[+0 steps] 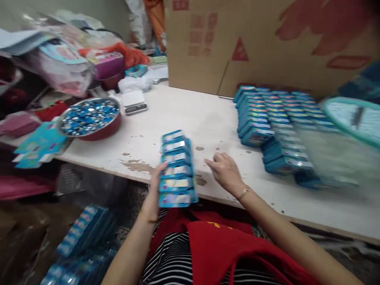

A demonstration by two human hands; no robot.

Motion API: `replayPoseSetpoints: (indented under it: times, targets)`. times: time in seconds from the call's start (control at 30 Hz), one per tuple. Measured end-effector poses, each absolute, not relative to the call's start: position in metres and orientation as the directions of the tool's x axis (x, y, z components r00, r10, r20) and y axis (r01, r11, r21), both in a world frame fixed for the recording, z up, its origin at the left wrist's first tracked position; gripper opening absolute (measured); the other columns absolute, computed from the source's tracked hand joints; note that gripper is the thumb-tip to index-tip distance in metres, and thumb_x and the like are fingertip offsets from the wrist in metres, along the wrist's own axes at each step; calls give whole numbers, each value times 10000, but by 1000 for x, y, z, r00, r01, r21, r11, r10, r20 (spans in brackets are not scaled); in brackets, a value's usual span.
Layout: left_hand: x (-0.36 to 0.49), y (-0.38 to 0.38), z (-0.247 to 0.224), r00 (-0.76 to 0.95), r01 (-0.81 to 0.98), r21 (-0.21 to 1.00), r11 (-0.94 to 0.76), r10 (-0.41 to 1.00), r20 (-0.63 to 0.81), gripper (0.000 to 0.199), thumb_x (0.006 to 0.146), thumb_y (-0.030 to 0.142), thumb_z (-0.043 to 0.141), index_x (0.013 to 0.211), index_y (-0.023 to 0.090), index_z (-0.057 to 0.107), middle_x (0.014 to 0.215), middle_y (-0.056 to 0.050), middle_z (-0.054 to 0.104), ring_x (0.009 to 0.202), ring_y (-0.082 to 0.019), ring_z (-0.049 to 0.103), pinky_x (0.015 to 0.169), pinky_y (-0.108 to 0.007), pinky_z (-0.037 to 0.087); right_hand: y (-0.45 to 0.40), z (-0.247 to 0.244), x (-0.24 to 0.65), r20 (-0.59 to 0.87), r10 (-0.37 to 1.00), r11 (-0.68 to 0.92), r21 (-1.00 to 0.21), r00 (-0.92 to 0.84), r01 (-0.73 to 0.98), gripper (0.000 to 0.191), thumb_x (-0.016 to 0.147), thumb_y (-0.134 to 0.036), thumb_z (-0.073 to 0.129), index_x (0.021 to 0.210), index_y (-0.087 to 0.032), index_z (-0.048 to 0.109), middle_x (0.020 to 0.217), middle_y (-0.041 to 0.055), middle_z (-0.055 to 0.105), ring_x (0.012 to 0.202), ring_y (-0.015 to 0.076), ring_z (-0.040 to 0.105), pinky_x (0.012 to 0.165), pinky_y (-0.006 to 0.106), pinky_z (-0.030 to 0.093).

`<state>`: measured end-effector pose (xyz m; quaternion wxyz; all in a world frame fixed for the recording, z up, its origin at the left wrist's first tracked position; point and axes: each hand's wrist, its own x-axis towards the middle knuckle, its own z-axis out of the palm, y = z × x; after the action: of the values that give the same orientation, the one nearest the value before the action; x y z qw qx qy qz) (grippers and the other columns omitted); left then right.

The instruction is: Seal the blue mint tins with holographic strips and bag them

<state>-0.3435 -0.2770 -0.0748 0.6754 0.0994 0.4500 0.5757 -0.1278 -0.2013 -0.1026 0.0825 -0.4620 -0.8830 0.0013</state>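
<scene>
A row of several small blue boxes [175, 171] is held in my left hand [154, 186], whose fingers wrap its left side over the table's front edge. To the right of that row, my right hand [225, 172] hovers over the tabletop with its fingers curled together. Whether anything is in those fingers is hidden. Further right, rows of similar blue boxes [257, 134] stand on the table. Clear plastic film [329, 158] lies over the nearer ones.
A red bowl [102, 133] of shiny blue wrapped pieces sits at left, near a small white scale [135, 103] and flattened blue cartons [41, 142]. A large cardboard box [204, 51] forms the back. More blue box packs [84, 229] lie below, left. A teal-rimmed item [356, 118] stands right.
</scene>
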Motion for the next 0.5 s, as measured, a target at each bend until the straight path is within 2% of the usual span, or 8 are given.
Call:
replayPoseSetpoints:
  times: [0.1,0.2,0.3,0.5]
  targets:
    - [-379,-308,-63,-208,-650,687,325,794,-572,457,665,393,697,1050,155,635,740,-29,717,551,-174,649,528,-298,550,-190,-117,-137,69,791,610,-148,-607,778,270,939,-218,458,1026,-251,711,1216,83,613,1025,231,491,810,322,376]
    - [-388,-334,-55,-204,-603,660,448,714,-670,452,634,397,705,1002,140,649,686,-53,713,493,-202,635,473,-335,547,-187,-137,-135,71,790,602,-272,-609,750,292,965,-238,417,1036,-222,700,1274,62,602,1019,217,486,853,330,382]
    - [-378,-341,-56,-168,-567,654,501,707,-687,487,571,346,749,1007,151,652,740,-67,729,539,-226,656,510,-354,560,-184,-149,-130,105,798,581,-401,-594,709,288,956,-203,423,1043,-190,697,1279,69,614,995,202,501,884,331,391]
    - [-342,-314,-74,34,-431,741,516,829,-558,527,568,302,770,1065,161,664,863,-80,738,717,-252,690,637,-314,541,-172,-148,-125,67,816,476,-641,-574,602,255,913,-195,480,920,-168,734,1281,107,628,997,198,577,961,369,387]
